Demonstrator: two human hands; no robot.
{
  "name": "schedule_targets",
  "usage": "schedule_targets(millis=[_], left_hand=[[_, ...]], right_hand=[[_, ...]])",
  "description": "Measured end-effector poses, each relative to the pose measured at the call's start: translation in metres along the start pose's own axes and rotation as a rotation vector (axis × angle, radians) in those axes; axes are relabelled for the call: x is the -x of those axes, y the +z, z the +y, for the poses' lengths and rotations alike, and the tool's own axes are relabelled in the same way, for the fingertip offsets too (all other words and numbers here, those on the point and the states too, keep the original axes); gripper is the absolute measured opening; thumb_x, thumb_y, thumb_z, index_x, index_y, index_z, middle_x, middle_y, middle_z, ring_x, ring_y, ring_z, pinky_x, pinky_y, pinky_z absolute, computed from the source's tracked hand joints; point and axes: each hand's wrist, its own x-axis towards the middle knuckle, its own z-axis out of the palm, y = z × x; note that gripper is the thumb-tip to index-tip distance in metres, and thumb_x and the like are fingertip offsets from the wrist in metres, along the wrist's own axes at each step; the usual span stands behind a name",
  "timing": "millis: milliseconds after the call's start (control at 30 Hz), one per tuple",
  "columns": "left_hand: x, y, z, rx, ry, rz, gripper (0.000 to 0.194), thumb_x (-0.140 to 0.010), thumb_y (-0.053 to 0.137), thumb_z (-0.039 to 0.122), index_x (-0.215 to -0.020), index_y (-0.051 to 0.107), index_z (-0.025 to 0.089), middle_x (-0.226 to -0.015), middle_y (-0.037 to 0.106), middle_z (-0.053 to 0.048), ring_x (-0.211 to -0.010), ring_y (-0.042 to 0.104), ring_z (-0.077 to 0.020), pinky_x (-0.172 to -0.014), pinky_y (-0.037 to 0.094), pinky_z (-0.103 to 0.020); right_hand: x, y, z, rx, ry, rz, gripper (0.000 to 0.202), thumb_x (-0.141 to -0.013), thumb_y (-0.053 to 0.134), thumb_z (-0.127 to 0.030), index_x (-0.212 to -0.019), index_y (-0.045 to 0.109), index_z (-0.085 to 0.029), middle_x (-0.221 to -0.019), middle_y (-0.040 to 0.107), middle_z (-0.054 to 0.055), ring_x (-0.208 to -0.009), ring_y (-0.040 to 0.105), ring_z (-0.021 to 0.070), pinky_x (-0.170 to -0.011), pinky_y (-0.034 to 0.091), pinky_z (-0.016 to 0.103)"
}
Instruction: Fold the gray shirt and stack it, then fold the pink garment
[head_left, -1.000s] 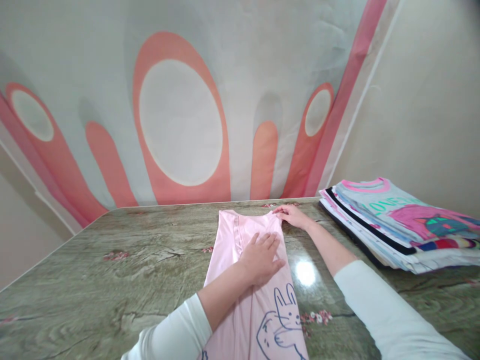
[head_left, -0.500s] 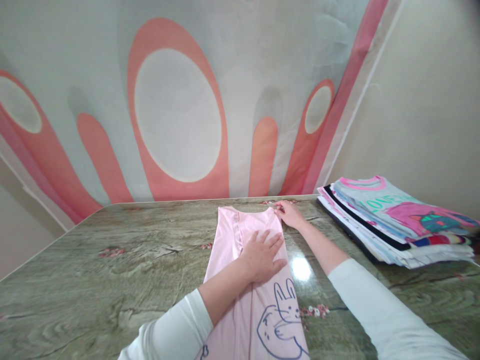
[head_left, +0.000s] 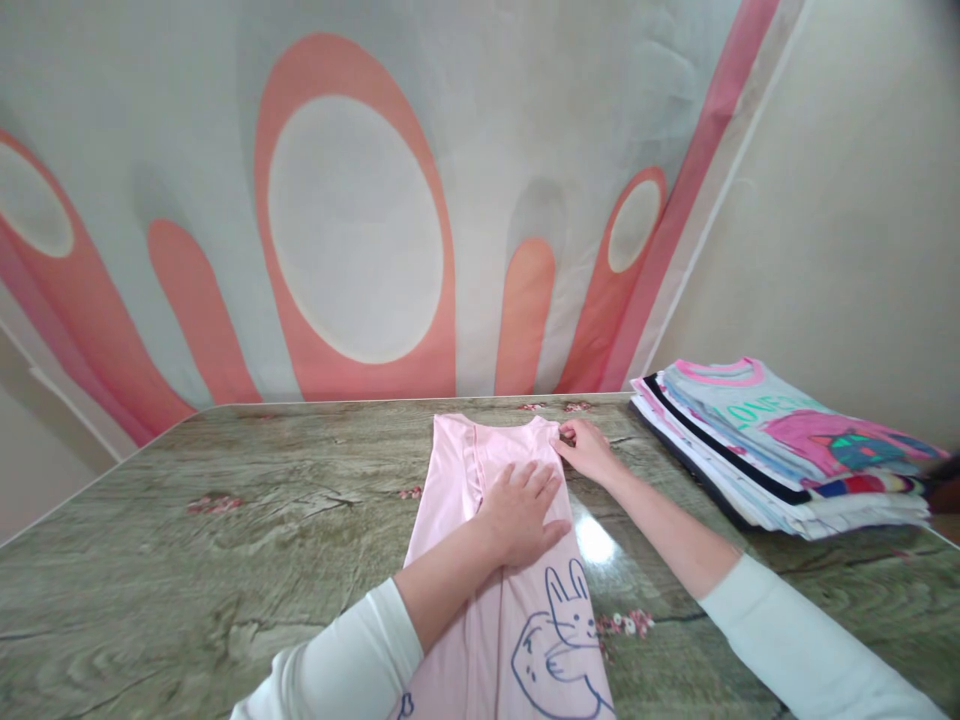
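Observation:
A pink shirt [head_left: 442,510] with a frilled strip near the neckline and a blue rabbit drawing lies lengthwise on the table, its sides folded inward. My left hand [head_left: 521,515] rests flat on its upper part, fingers spread, palm down. At the upper right edge, just below the shoulder corner, my right hand [head_left: 587,448] has thumb and fingers closed on the pink cloth. The lower end of the shirt runs out of view at the bottom, and my left forearm hides part of its middle.
On the right of the wood-patterned table [head_left: 300,560] stands a stack of folded clothes [head_left: 780,450], a grey printed T-shirt on top. A wall with a pink and grey pattern [head_left: 352,380] rises behind the table's far edge.
My right hand has slid slightly down and outward along the shirt's right edge, from the shoulder corner. My left hand stays pressed in about the same place.

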Motion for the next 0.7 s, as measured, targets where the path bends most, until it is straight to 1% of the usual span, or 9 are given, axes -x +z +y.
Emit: schedule_targets(millis=[100,267,367,433,500,533,567,633,700], left_hand=[[-0.001,0.001,-0.001,0.003,0.002,-0.001,0.063,-0.090,0.018,0.054,-0.140,0.025,0.017,-0.146,0.024,-0.008,-0.133,0.018,-0.0281,-0.106,0.014,-0.047],[0.002,-0.002,0.003,0.003,0.008,0.029,0.059,-0.090,0.022,0.052,-0.137,0.030,0.017,-0.145,0.028,-0.009,-0.132,0.022,-0.0280,-0.105,0.017,-0.047],[0.004,-0.009,0.005,0.015,0.028,0.061,0.055,-0.089,0.030,0.051,-0.132,0.037,0.018,-0.140,0.036,-0.009,-0.128,0.029,-0.0281,-0.103,0.022,-0.046],[0.003,-0.016,0.001,0.042,0.075,0.040,0.049,-0.086,0.039,0.049,-0.123,0.046,0.017,-0.132,0.046,-0.010,-0.122,0.038,-0.0275,-0.100,0.029,-0.043],[0.001,-0.023,-0.011,0.109,0.112,-0.006,0.038,-0.086,0.041,0.041,-0.113,0.052,0.017,-0.120,0.055,-0.009,-0.111,0.049,-0.0234,-0.094,0.036,-0.036],[-0.001,-0.026,-0.020,0.147,0.115,-0.019,0.033,-0.088,0.040,0.036,-0.111,0.054,0.017,-0.115,0.057,-0.008,-0.107,0.052,-0.0209,-0.091,0.039,-0.033],[-0.001,-0.027,-0.031,0.178,0.086,-0.005,0.031,-0.090,0.035,0.030,-0.111,0.054,0.017,-0.114,0.058,-0.008,-0.105,0.053,-0.0187,-0.090,0.040,-0.030],[0.000,-0.025,-0.056,0.170,0.013,0.066,0.033,-0.090,0.032,0.022,-0.116,0.052,0.015,-0.122,0.053,-0.009,-0.113,0.048,-0.0181,-0.096,0.035,-0.030],[0.003,-0.018,-0.079,0.116,-0.050,0.086,0.034,-0.090,0.033,0.020,-0.118,0.051,0.015,-0.131,0.046,-0.011,-0.122,0.039,-0.0202,-0.102,0.029,-0.034]], right_hand=[[0.002,-0.003,-0.006,0.031,0.021,0.001,0.033,-0.070,0.061,-0.045,-0.091,0.060,-0.019,-0.091,0.062,0.005,-0.081,0.056,0.0183,-0.072,0.040,0.030],[-0.002,-0.002,-0.004,0.010,0.028,-0.006,0.026,-0.070,0.060,-0.035,-0.088,0.060,-0.018,-0.088,0.062,0.005,-0.080,0.056,0.0172,-0.072,0.041,0.028],[-0.007,0.002,0.000,0.007,0.035,-0.014,0.019,-0.071,0.057,-0.029,-0.085,0.060,-0.017,-0.084,0.062,0.005,-0.079,0.056,0.0168,-0.073,0.042,0.028],[-0.009,0.004,0.003,0.013,0.028,0.001,0.014,-0.072,0.054,-0.024,-0.083,0.060,-0.017,-0.084,0.062,0.005,-0.079,0.056,0.0166,-0.075,0.042,0.029],[-0.009,0.004,0.005,0.011,0.006,0.035,0.015,-0.072,0.052,-0.021,-0.085,0.059,-0.016,-0.086,0.061,0.005,-0.080,0.057,0.0168,-0.077,0.043,0.030],[-0.008,0.002,0.005,0.004,-0.012,0.063,0.017,-0.073,0.051,-0.021,-0.088,0.059,-0.016,-0.088,0.061,0.006,-0.080,0.057,0.0174,-0.078,0.043,0.030],[-0.005,0.000,0.004,-0.005,-0.040,0.093,0.020,-0.073,0.051,-0.022,-0.091,0.058,-0.015,-0.091,0.060,0.008,-0.082,0.057,0.0184,-0.079,0.044,0.032],[0.001,-0.004,-0.002,-0.017,-0.129,0.135,0.026,-0.076,0.050,-0.025,-0.099,0.057,-0.014,-0.098,0.059,0.011,-0.091,0.056,0.0211,-0.084,0.043,0.034],[0.010,-0.007,-0.013,-0.015,-0.248,0.107,0.034,-0.080,0.047,-0.030,-0.109,0.054,-0.014,-0.110,0.057,0.013,-0.104,0.052,0.0232,-0.092,0.039,0.037]])
